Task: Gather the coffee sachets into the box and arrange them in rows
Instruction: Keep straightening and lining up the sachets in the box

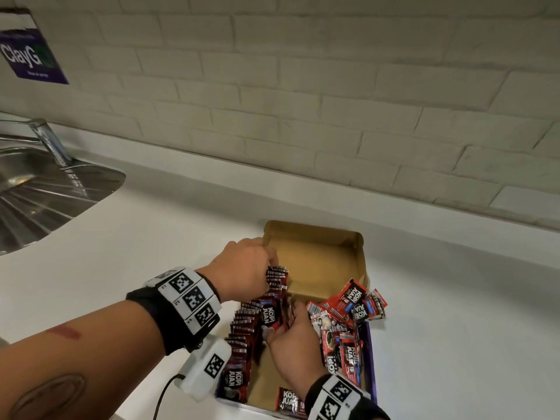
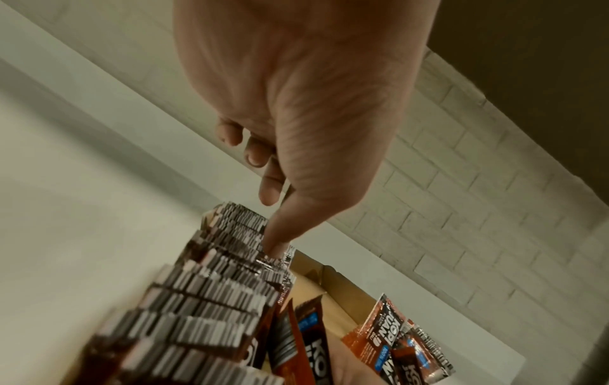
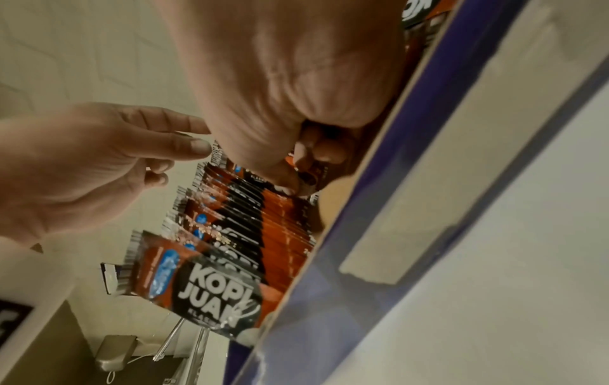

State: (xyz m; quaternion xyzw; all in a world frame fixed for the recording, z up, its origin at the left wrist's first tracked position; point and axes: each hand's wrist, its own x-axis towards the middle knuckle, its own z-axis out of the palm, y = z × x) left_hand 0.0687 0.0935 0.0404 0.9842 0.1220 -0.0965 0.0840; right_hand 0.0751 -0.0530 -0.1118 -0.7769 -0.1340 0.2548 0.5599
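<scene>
Row-building in box: left hand fingertips steady row; right hand fingers pinch sachet. Next: slot it upright into row.

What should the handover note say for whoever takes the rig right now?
Left hand: fingertips rest on the far end of the row, steadying it.
Right hand: fingers curled on a sachet at the row's side, mid-box.
Box: on the counter, open.
Done: one upright row along the left wall.
Left: loose pile along the right wall, some over the rim, one sachet flat at the near end. Far end bare.
</scene>
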